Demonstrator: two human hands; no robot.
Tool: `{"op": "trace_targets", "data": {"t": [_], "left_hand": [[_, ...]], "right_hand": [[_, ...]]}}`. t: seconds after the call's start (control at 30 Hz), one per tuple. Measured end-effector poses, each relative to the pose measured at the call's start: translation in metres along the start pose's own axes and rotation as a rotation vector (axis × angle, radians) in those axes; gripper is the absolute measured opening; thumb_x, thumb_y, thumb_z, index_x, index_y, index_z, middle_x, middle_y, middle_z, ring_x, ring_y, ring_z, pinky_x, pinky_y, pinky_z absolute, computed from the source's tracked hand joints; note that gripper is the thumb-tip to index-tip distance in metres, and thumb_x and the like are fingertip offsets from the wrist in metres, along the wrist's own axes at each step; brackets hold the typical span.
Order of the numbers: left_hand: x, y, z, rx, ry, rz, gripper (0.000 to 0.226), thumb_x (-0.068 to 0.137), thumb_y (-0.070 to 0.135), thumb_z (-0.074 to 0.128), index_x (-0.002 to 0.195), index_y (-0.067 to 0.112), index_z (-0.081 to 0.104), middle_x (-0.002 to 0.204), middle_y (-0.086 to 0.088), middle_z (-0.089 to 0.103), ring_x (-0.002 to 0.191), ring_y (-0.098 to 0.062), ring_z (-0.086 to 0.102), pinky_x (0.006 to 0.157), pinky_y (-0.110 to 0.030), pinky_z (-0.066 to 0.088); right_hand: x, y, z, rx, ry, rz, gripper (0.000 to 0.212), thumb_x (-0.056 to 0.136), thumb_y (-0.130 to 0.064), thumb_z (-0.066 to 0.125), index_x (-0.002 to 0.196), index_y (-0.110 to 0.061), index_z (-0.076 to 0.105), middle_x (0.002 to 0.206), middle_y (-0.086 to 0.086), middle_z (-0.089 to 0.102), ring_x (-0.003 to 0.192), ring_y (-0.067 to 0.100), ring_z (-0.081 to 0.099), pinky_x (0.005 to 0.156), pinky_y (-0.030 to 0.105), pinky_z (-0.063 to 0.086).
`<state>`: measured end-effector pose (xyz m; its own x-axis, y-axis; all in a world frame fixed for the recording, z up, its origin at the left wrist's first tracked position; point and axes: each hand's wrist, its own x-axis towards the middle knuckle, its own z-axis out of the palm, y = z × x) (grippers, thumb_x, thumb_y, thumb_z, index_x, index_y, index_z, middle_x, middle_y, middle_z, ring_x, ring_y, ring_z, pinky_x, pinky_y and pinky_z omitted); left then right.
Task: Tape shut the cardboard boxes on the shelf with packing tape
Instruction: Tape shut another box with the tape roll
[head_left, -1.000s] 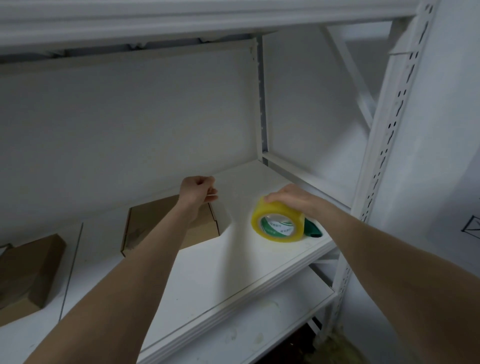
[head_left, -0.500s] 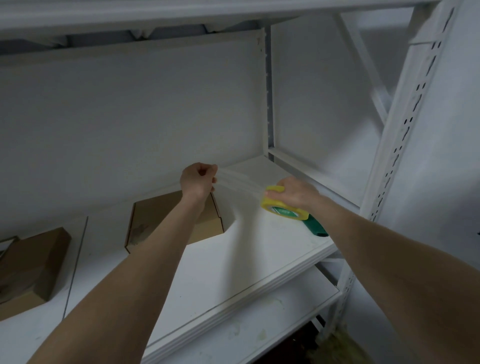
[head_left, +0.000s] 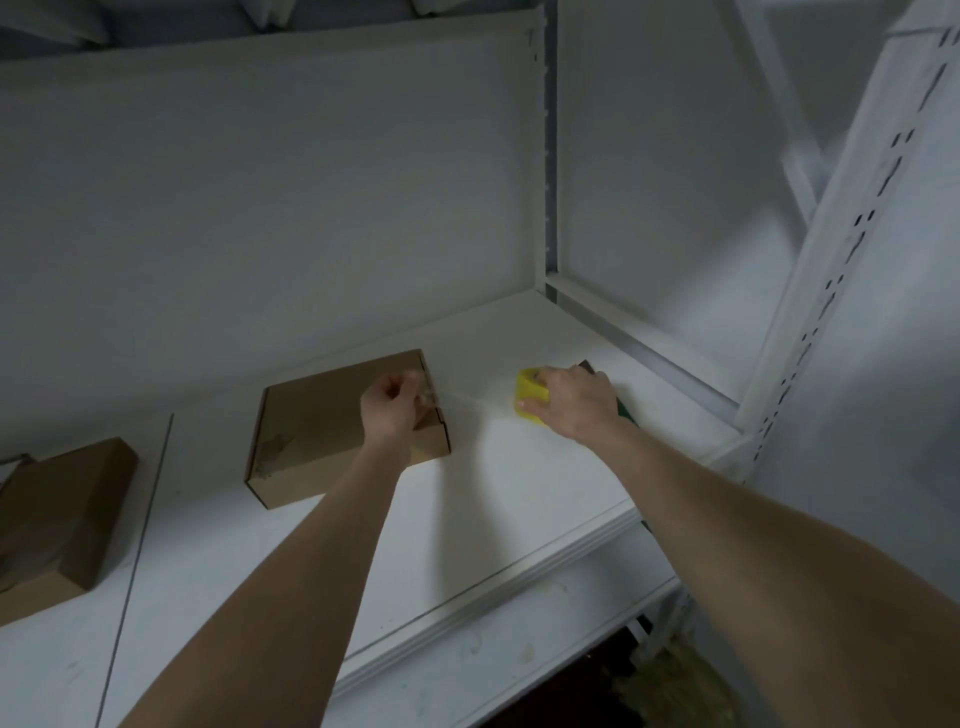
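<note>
Sealing looks barely begun; the left hand pinches the free end of a clear tape strip just above the cardboard box; the right hand curls round the yellow tape roll; a second box waits well beyond the left hand; the strip is faint, the roll mostly hidden, its contact with the shelf unclear.

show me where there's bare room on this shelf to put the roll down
Bare shelf lies in front of the middle box, between it and the left box, and behind the tape roll. Crowded between left hand and right hand, where tape stretches.
</note>
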<state>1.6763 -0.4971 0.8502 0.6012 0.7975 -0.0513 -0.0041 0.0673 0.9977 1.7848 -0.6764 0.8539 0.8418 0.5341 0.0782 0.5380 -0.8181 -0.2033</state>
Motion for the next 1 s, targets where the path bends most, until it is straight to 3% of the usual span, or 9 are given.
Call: {"op": "trace_targets", "data": {"t": [0.13,0.23,0.4,0.6,0.7,0.77,0.87,1.0], "left_hand": [[-0.009,-0.013,0.003,-0.047,-0.033,0.028,0.018,0.096,0.009,0.053,0.078,0.007,0.053,0.059,-0.003,0.050,0.061,-0.019,0.051,0.068,-0.031,0.056],[-0.016,-0.020,0.007,-0.033,-0.097,0.050,0.020,0.097,0.009,0.052,0.077,0.006,0.052,0.067,-0.005,0.044,0.062,-0.014,0.048,0.071,-0.029,0.059],[-0.008,-0.016,0.004,0.044,-0.106,0.061,0.020,0.097,0.012,0.053,0.077,0.008,0.050,0.066,-0.004,0.044,0.062,-0.016,0.044,0.064,-0.033,0.048],[-0.015,-0.027,-0.004,0.109,-0.122,0.055,0.021,0.095,0.013,0.056,0.075,0.010,0.050,0.065,-0.002,0.045,0.061,-0.014,0.046,0.073,-0.032,0.046],[-0.017,-0.028,-0.005,0.126,-0.106,0.069,0.022,0.094,0.013,0.058,0.073,0.011,0.051,0.063,-0.002,0.046,0.061,-0.015,0.046,0.072,-0.030,0.045],[-0.019,-0.028,-0.004,0.126,-0.098,0.075,0.021,0.092,0.013,0.060,0.073,0.011,0.052,0.064,-0.003,0.047,0.060,-0.013,0.046,0.068,-0.025,0.045],[-0.022,-0.027,-0.003,0.152,-0.102,0.090,0.020,0.089,0.014,0.065,0.073,0.011,0.053,0.066,-0.002,0.050,0.059,-0.011,0.048,0.064,-0.021,0.044],[-0.023,-0.028,-0.002,0.169,-0.079,0.092,0.022,0.086,0.013,0.068,0.073,0.012,0.051,0.066,-0.002,0.050,0.058,-0.012,0.047,0.063,-0.023,0.043]], "right_hand": [[0.000,-0.002,0.011,-0.095,0.000,-0.053,0.052,0.092,-0.059,0.049,0.128,-0.021,0.056,0.122,0.009,0.062,0.121,0.027,0.050,0.097,0.036,0.034],[-0.005,-0.002,0.020,-0.120,0.004,-0.090,0.053,0.092,-0.059,0.050,0.128,-0.020,0.052,0.121,0.008,0.063,0.122,0.027,0.049,0.096,0.037,0.031],[-0.009,0.003,0.023,-0.076,0.001,-0.086,0.057,0.089,-0.058,0.056,0.129,-0.018,0.050,0.123,0.006,0.063,0.121,0.027,0.052,0.094,0.036,0.033],[-0.016,0.012,0.018,-0.021,-0.118,-0.088,0.049,0.091,-0.057,0.053,0.124,-0.022,0.058,0.117,0.006,0.064,0.117,0.026,0.054,0.093,0.034,0.039],[-0.019,0.019,0.009,0.158,0.099,0.042,0.033,0.100,-0.038,0.043,0.114,-0.015,0.064,0.108,0.011,0.065,0.107,0.030,0.058,0.082,0.034,0.043],[-0.020,0.030,0.003,0.147,0.208,0.200,0.026,0.099,-0.023,0.045,0.120,-0.009,0.054,0.117,0.014,0.059,0.110,0.031,0.054,0.081,0.036,0.043],[-0.022,0.048,0.006,0.233,0.118,0.402,0.039,0.092,-0.014,0.056,0.128,-0.006,0.042,0.132,0.018,0.044,0.123,0.033,0.042,0.092,0.041,0.043],[-0.028,0.057,0.020,0.250,-0.032,0.444,0.045,0.093,-0.015,0.056,0.133,-0.005,0.037,0.136,0.020,0.038,0.126,0.034,0.039,0.099,0.041,0.040]]}}
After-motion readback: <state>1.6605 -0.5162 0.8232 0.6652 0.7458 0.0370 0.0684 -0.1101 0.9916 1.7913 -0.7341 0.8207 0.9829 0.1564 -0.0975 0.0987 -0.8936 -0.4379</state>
